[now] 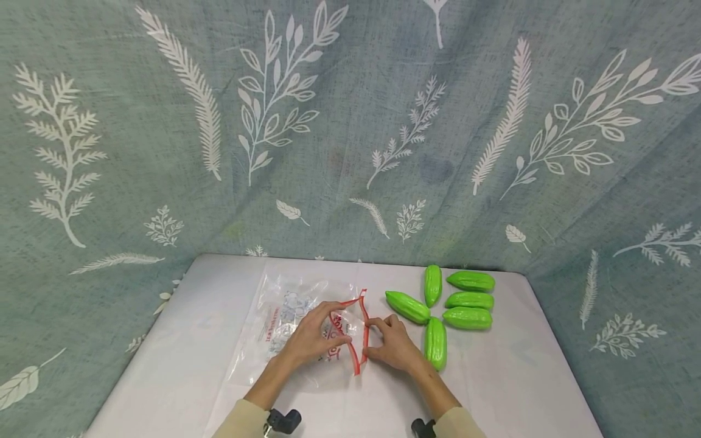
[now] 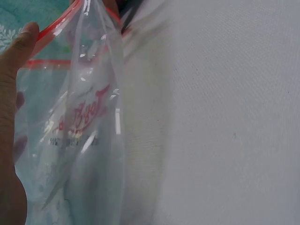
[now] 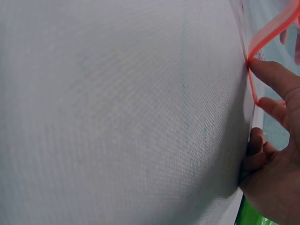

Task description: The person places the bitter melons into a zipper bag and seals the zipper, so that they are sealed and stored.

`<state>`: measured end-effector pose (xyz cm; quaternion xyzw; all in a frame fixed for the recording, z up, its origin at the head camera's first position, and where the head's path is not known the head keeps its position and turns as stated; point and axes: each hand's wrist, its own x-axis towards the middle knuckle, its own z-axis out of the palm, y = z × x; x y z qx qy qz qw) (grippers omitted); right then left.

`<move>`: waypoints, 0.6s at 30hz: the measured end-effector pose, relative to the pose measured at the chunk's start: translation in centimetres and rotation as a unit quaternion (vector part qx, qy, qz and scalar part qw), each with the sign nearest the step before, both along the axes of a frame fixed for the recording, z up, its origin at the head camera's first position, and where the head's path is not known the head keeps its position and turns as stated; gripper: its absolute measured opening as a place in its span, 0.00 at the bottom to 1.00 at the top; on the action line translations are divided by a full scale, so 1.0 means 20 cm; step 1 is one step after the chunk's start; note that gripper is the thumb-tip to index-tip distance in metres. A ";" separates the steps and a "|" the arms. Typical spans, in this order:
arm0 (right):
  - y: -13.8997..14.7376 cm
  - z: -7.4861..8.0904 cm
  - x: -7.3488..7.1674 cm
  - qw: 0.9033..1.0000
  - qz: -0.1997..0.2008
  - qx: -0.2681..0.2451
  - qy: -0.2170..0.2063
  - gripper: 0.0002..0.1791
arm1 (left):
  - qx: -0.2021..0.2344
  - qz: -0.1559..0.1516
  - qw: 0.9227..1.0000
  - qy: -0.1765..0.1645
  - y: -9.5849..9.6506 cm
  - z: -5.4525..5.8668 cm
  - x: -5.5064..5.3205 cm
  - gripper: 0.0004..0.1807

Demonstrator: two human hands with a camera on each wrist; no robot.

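A clear plastic zip bag (image 1: 290,322) with red and blue print lies flat, its red-edged mouth held apart toward the right. My left hand (image 1: 313,334) grips the upper layer's red edge, thumb and forefinger spread along it. In the left wrist view the thumb (image 2: 27,40) lies at the red strip, and other fingertips show through the plastic. My right hand (image 1: 395,344) holds the opposite red edge (image 1: 366,331) with thumb and forefinger set apart on it. In the right wrist view two fingertips (image 3: 262,70) meet the red edge, the other fingers curled below.
Several glossy green, ridged, cucumber-like pieces lie right of the bag. The nearest are an upright one (image 1: 435,344) beside my right wrist and a slanted one (image 1: 408,307). Others (image 1: 468,317) are stacked in a row behind. A leaf-patterned cloth (image 1: 339,152) hangs behind the white table (image 1: 509,377).
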<state>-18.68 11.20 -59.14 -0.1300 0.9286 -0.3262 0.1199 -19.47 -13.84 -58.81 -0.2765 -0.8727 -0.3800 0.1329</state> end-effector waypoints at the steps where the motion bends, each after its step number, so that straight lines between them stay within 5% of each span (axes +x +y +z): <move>1: 0.00 0.00 0.00 1.000 0.000 0.000 0.000 0.36 | 0.004 0.003 1.000 -0.003 0.00 0.00 0.00 0.39; 18: 0.01 -0.03 0.00 1.000 0.004 -0.009 0.011 0.33 | 0.022 0.016 0.999 0.027 0.02 -0.04 -0.02 0.38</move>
